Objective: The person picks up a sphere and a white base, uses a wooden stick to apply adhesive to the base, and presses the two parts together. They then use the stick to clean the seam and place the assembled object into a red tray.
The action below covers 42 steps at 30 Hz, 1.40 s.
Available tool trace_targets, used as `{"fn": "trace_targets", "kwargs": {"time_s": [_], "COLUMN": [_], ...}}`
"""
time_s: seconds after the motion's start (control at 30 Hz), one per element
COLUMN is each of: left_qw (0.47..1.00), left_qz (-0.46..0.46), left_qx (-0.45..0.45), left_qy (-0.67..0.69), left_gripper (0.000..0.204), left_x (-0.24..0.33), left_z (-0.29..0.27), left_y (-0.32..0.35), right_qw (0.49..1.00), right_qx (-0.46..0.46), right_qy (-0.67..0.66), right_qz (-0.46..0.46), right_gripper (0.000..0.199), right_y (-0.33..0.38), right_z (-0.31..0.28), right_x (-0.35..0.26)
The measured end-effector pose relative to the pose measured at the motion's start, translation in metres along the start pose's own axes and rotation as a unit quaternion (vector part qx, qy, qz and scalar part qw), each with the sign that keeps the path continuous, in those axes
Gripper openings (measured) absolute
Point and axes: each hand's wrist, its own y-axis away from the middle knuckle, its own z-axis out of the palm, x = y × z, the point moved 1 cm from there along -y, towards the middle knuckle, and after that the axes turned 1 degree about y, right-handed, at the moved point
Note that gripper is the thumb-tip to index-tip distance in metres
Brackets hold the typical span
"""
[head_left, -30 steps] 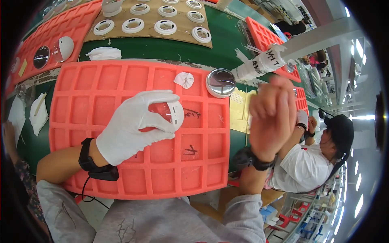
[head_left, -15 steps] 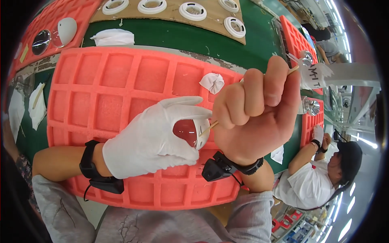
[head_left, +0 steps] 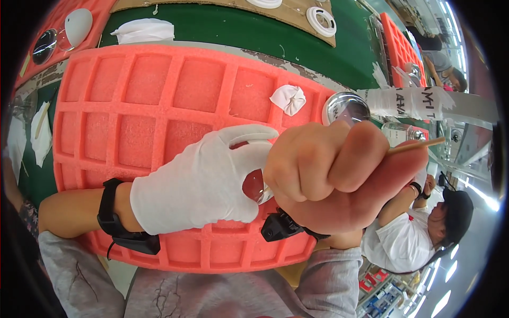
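My left hand (head_left: pixel 196 185), in a white glove, curls its fingers round a clear dome-shaped piece (head_left: pixel 255 185) above the red foam tray. Most of the dome's right side is hidden behind my right hand (head_left: pixel 339 172). This bare hand is closed in a pinch, close to the camera, with a thin wooden stick (head_left: pixel 427 143) poking out to the right between thumb and forefinger. The stick's other end is out of sight. Beneath both hands lies the red foam tray (head_left: pixel 225 87) with square pockets. A crumpled white cloth (head_left: pixel 288 99) rests in its far right part.
A round clear dome (head_left: pixel 347 107) stands past the tray's right corner, beside a taped pale bar (head_left: pixel 408 103). White rings (head_left: pixel 321 21) lie on cardboard at the back. Another red tray (head_left: pixel 98 32) is at far left. A co-worker (head_left: pixel 403 241) sits at right.
My right hand has come nearer the camera, and its stick has swung to point further right. The stick's inner tip no longer shows at the dome. The view has shifted slightly.
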Motion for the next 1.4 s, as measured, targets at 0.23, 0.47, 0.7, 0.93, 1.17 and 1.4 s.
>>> {"fn": "trace_targets", "kwargs": {"time_s": [0.23,0.47,0.7,0.93,1.17,1.4], "left_qw": [1.000,0.999,0.993,0.997,0.995,0.998], "left_qz": [-0.031,-0.033,-0.115,-0.066,-0.091,-0.052], "left_qx": [0.004,-0.003,-0.001,0.021,-0.011,0.029], "left_qy": [0.004,-0.034,0.005,0.032,0.040,0.018], "left_gripper": [0.057,0.052,0.046,0.043,0.051,0.063], "left_x": [-0.020,-0.011,0.003,0.007,0.004,0.001], "left_z": [0.005,0.007,0.002,0.005,0.000,0.000], "left_y": [-0.006,-0.006,0.000,-0.002,-0.003,0.000], "right_qw": [0.998,0.991,0.980,0.987,0.992,0.995], "right_qx": [0.011,-0.005,-0.033,-0.022,-0.015,-0.020], "right_qy": [-0.057,-0.118,-0.176,-0.142,-0.116,-0.087], "right_qz": [0.039,0.066,0.085,0.067,0.055,0.048], "right_gripper": [0.060,0.060,0.060,0.062,0.063,0.065], "right_y": [0.001,-0.008,-0.012,-0.013,-0.011,0.002], "right_z": [-0.009,-0.012,-0.020,-0.012,-0.009,0.000], "right_x": [0.009,0.001,0.004,-0.004,-0.003,-0.004]}}
